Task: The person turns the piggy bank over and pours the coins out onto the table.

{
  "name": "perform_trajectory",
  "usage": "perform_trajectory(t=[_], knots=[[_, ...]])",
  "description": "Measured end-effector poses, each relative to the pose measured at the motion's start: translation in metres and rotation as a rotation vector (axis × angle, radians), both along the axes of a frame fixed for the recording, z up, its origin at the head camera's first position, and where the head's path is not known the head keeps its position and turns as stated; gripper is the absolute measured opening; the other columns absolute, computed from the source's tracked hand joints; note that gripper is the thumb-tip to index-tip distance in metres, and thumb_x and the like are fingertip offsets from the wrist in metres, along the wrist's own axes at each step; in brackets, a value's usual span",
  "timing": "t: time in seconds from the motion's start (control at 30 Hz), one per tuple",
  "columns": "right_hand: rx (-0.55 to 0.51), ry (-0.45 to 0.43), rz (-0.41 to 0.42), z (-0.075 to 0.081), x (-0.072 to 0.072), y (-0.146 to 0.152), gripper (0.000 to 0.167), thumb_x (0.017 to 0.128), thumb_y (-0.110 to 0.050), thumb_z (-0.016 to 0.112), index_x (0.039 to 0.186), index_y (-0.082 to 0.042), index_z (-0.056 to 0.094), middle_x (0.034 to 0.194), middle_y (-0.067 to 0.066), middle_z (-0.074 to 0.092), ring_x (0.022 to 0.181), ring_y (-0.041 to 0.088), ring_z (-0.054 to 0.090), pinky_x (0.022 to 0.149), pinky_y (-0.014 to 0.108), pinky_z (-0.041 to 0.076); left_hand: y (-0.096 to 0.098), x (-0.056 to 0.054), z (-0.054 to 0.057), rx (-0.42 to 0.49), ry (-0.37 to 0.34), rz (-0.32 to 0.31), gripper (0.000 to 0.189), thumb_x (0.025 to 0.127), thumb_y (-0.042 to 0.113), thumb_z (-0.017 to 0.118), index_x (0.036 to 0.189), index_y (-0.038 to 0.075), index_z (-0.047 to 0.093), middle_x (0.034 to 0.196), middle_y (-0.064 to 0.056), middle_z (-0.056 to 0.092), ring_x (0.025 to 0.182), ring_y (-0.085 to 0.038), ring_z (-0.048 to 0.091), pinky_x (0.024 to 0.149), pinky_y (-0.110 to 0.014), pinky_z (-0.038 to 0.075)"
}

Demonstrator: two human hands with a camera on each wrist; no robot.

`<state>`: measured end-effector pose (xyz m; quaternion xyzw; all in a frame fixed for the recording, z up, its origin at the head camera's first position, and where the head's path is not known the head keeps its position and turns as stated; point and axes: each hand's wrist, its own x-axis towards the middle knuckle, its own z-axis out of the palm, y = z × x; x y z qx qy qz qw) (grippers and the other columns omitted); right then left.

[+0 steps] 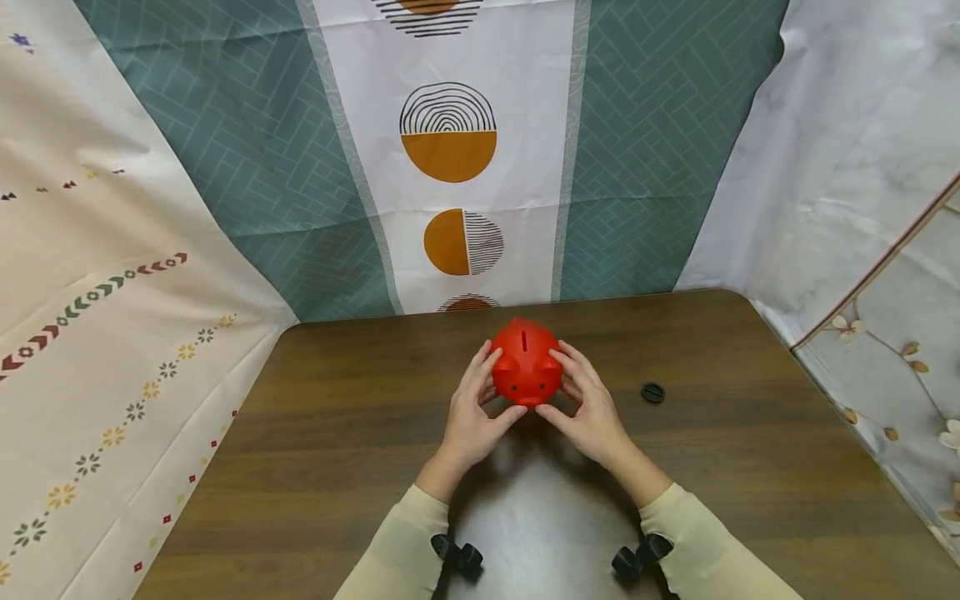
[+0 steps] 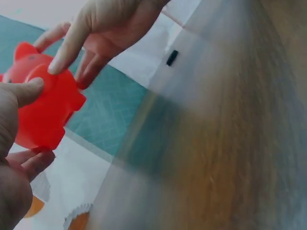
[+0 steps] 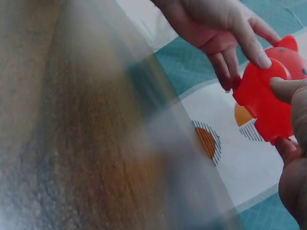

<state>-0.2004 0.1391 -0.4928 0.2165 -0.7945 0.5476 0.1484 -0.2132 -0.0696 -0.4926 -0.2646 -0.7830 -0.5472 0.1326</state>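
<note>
A red piggy bank [image 1: 527, 367] is held up between both hands over the far part of the table, its face toward me and the dark coin slot on top. My left hand [image 1: 474, 417] grips its left side, thumb at the front below the snout. On the other side my right hand [image 1: 592, 415] grips it the same way, and the two thumbs come close together. In the left wrist view the piggy bank [image 2: 45, 115] shows clear of the tabletop, its stubby feet pointing outward. The right wrist view shows both thumbs against the piggy bank [image 3: 268, 103].
A small black round plug [image 1: 652, 392] with a ridge across it lies on the brown wooden table [image 1: 337, 467], right of the hands. Patterned cloths [image 1: 645, 167] hang behind the table and along both sides. Each sleeve carries a black wrist camera mount [image 1: 457, 557].
</note>
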Motion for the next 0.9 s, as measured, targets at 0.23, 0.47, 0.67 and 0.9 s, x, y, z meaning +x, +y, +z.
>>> perform_trajectory(t=[0.23, 0.47, 0.67, 0.9], knots=[[0.02, -0.156, 0.0, 0.02, 0.014, -0.005, 0.076, 0.081, -0.012, 0.079, 0.146, -0.007, 0.039, 0.141, 0.016, 0.046, 0.109, 0.042, 0.059, 0.08, 0.05, 0.054, -0.001, 0.0, -0.004, -0.097, -0.081, 0.065, 0.08, 0.078, 0.033, 0.081, 0.146, 0.021, 0.041, 0.141, -0.001, 0.047, 0.091, -0.024, 0.067, 0.064, -0.024, 0.057], [0.027, -0.171, -0.001, 0.034, 0.021, -0.006, 0.074, 0.08, -0.008, 0.078, 0.144, -0.001, 0.04, 0.139, 0.02, 0.048, 0.108, 0.044, 0.059, 0.078, 0.051, 0.055, 0.0, 0.0, -0.002, -0.122, -0.092, 0.076, 0.079, 0.078, 0.037, 0.08, 0.146, 0.022, 0.041, 0.14, 0.001, 0.049, 0.079, -0.021, 0.067, 0.062, -0.024, 0.057], [0.008, 0.043, -0.018, 0.013, 0.008, -0.001, 0.075, 0.077, -0.008, 0.081, 0.142, -0.009, 0.044, 0.148, 0.012, 0.038, 0.118, 0.037, 0.055, 0.085, 0.047, 0.053, 0.001, 0.001, 0.003, -0.045, 0.028, 0.019, 0.082, 0.079, 0.018, 0.081, 0.148, 0.019, 0.037, 0.153, -0.005, 0.032, 0.103, -0.027, 0.065, 0.081, -0.034, 0.056], [0.043, -0.09, -0.017, -0.008, 0.0, 0.004, 0.075, 0.078, -0.033, 0.081, 0.143, -0.021, 0.045, 0.141, 0.004, 0.048, 0.105, 0.031, 0.064, 0.076, 0.032, 0.057, -0.001, 0.002, 0.0, -0.16, -0.127, 0.077, 0.079, 0.08, 0.031, 0.079, 0.147, 0.021, 0.038, 0.139, -0.004, 0.048, 0.071, -0.014, 0.064, 0.067, -0.023, 0.056]])
